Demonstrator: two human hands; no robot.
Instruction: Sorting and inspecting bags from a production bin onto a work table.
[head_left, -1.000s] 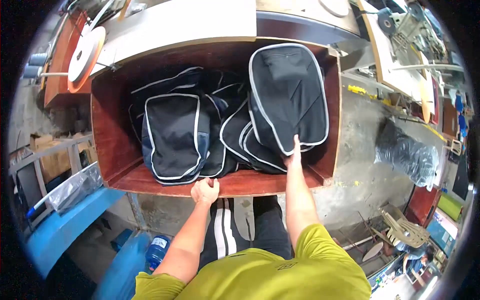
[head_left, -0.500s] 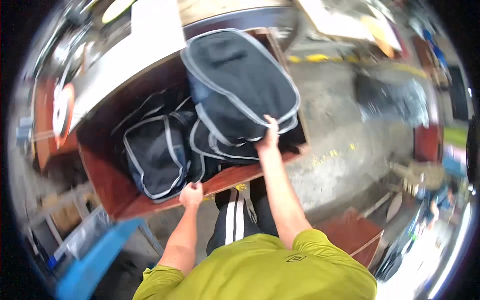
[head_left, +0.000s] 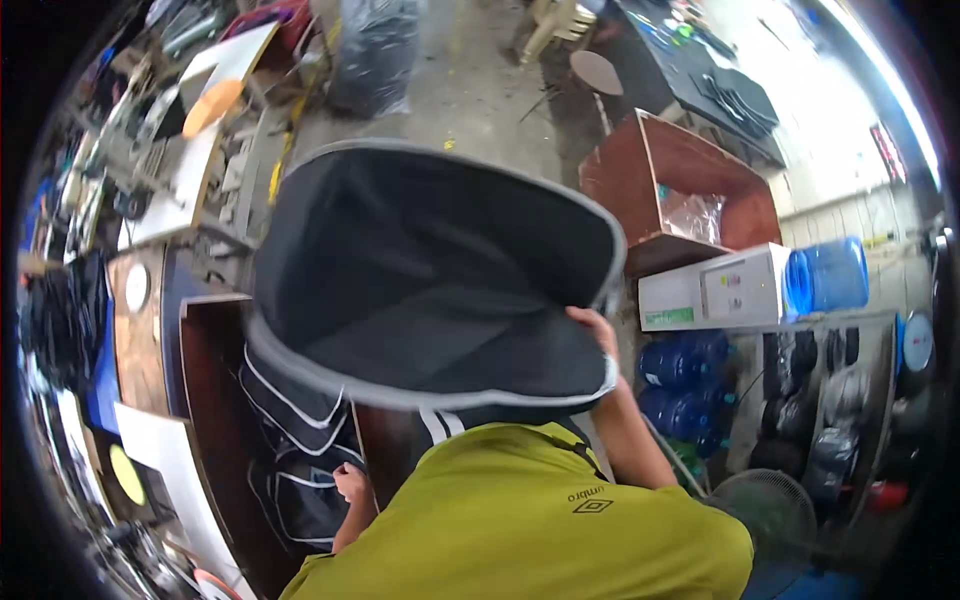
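One grey-edged black bag (head_left: 430, 270), raised, partly hiding the wooden bin (head_left: 212, 385), edge gripped by my right hand (head_left: 597, 335), my left hand (head_left: 350, 483) at the bin's rim, grip unclear, more bags (head_left: 306, 503) inside.

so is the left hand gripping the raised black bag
No, only the right hand grips the bag; the left hand is by the wooden box.

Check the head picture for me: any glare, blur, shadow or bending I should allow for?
Head view: strong glare at upper right, around the light strip; the bag softened along its pale edging, probably motion blur; shadow inside the box; shapes bending toward the black rim; left hand fairly clear.
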